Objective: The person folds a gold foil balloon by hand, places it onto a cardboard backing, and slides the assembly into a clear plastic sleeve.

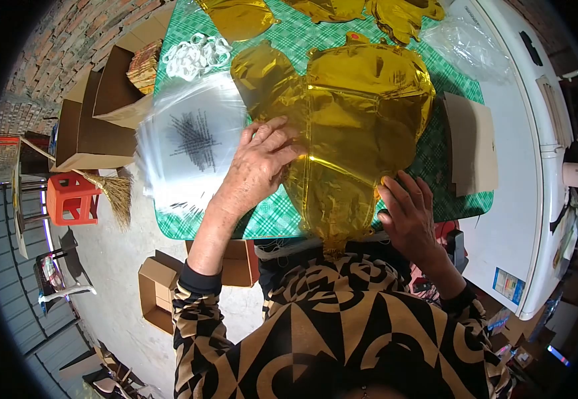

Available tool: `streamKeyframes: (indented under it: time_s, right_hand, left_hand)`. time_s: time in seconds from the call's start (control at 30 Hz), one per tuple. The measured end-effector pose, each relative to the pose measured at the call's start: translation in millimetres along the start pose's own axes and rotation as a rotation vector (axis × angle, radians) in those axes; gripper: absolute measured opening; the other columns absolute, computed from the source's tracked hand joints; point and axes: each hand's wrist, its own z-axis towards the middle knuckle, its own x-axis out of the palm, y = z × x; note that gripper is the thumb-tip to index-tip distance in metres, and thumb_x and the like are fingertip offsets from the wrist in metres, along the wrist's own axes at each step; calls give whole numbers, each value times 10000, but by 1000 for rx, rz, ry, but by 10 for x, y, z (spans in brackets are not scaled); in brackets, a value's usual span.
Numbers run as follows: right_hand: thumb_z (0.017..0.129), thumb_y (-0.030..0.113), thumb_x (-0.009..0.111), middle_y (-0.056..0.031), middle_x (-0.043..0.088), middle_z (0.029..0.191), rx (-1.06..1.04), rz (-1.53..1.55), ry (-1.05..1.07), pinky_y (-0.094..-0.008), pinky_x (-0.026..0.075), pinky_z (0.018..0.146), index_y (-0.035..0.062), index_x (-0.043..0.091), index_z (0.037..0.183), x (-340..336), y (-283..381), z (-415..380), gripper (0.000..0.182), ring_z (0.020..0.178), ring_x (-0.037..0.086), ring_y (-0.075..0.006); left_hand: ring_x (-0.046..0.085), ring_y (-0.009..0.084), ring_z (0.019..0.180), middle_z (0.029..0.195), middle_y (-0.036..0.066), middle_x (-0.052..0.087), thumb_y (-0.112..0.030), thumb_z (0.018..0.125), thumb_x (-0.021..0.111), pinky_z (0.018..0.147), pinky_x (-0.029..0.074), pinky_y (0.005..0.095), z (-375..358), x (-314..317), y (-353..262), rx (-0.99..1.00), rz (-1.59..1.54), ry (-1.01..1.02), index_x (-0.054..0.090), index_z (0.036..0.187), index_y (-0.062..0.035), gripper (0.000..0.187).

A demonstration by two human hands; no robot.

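A large flat gold foil sheet [352, 126], shaped with several lobes and creased, lies on the green checked table [270, 211] and hangs over its front edge. My left hand [259, 159] rests on the foil's left side with its fingers apart, holding nothing. At the foil's lower right edge is my right hand [405, 209], its thumb and forefinger close together at the rim; whether they pinch it is hard to see. A fanned stack of clear plastic bags [195, 139] with dark print lies left of the foil.
White rings [197, 56] and more gold foil [239, 18] lie at the table's back. Clear plastic [468, 50] and a cardboard piece [470, 143] are at right, beside a white appliance [515, 166]. Open boxes [96, 136], a red stool [72, 198] and a broom [110, 193] stand left.
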Motion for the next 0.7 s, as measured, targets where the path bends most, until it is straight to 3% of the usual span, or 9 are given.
streamKeyframes:
  time_s: [0.37, 0.7]
  right_hand:
    - [854, 174, 757, -114, 565, 1439, -5, 11, -9, -609, 352, 1149, 53, 615, 1363, 28, -19, -19, 543, 1395, 480, -355]
    - [824, 196, 766, -88, 565, 1430, 2, 47, -50, -598, 362, 1142, 78, 639, 1332, 35, -29, -26, 537, 1382, 488, -336]
  left_hand:
    - [514, 299, 1417, 1373, 45, 653, 39, 760, 787, 1128, 418, 476, -4, -10, -10, 8, 7, 6, 766, 1226, -175, 513]
    - [536, 332, 1389, 1324, 81, 666, 35, 774, 776, 1107, 426, 489, 161, -83, -42, -7, -13, -68, 755, 1209, -102, 457]
